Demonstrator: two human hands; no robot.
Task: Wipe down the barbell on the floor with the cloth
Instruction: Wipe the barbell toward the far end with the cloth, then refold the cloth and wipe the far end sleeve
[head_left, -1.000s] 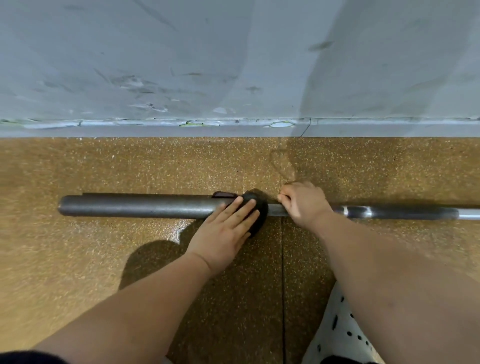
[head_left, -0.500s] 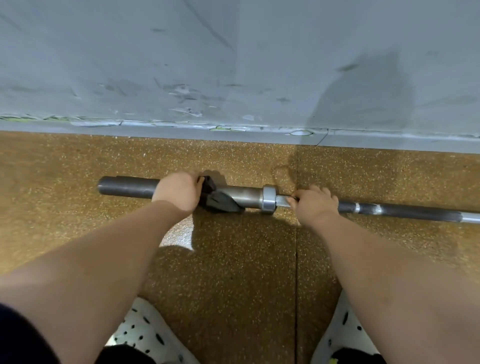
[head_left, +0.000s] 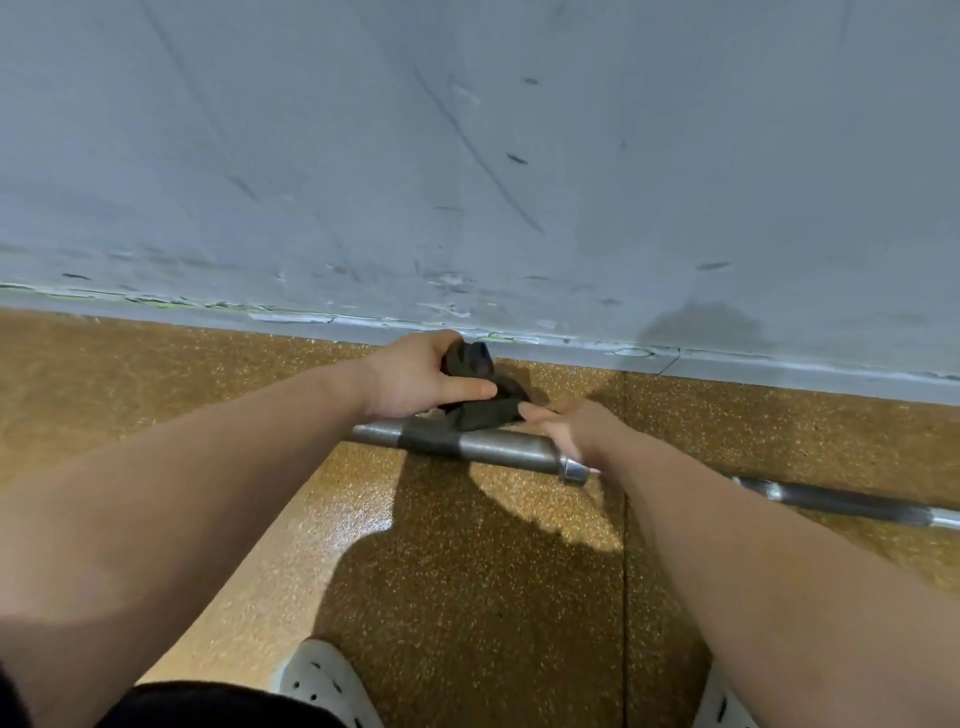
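Barbell (head_left: 519, 452) flat on the speckled brown floor (head_left: 467, 597), running close along the foot of the scuffed grey wall (head_left: 467, 156). Thick sleeve end to the left, shiny collar (head_left: 571, 470) just under the right wrist, thinner shaft off toward the right edge. Dark cloth (head_left: 483, 410) bunched above the sleeve, one strip of it draped across the metal. Left hand (head_left: 415, 376) curled tight round the upper bunch of cloth, thumb laid along the front, raised a little off the bar. Right hand (head_left: 576, 428) over the sleeve beside the collar, fingers pointing left toward the free end of the cloth and about touching it; blurred, so cannot tell whether gripping anything. Both forearms bare, stretched forward. Shadows of arms and hands dark on the floor below the bar. White holed shoes (head_left: 322, 680) at the bottom edge, beside black shorts (head_left: 218, 706).
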